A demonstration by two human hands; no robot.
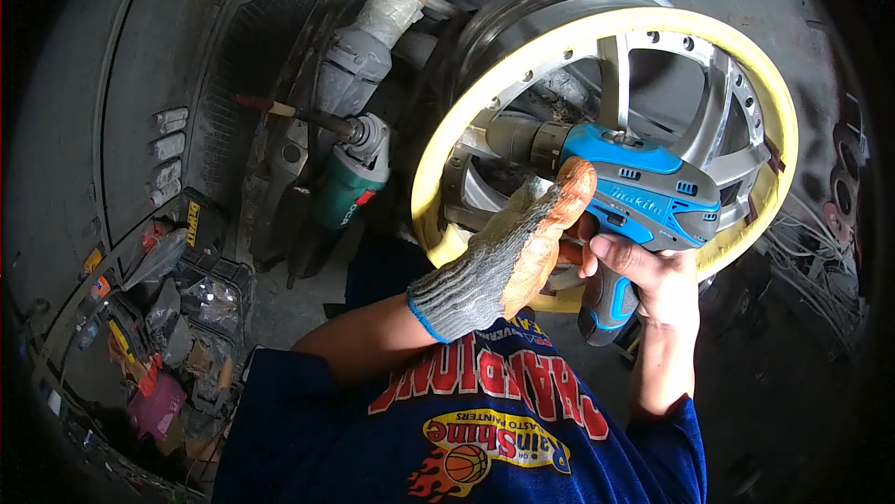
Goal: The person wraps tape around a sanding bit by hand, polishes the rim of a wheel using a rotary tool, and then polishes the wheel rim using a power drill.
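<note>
My right hand (653,271), bare, grips the handle of a blue cordless drill (643,192) whose nose points left into an alloy wheel rim (709,131). The rim stands upright, and yellow tape (522,61) covers its outer lip. My left hand (513,252) wears a grey knit glove with an orange palm. It rests against the back and side of the drill body, between the drill and the rim's lower left edge. The drill's bit is hidden among the spokes.
A green angle grinder (350,182) and a larger grey one with a taped handle (373,38) lie left of the rim. An open toolbox (177,317) with several small items sits at lower left. Tangled wires (820,252) lie to the right.
</note>
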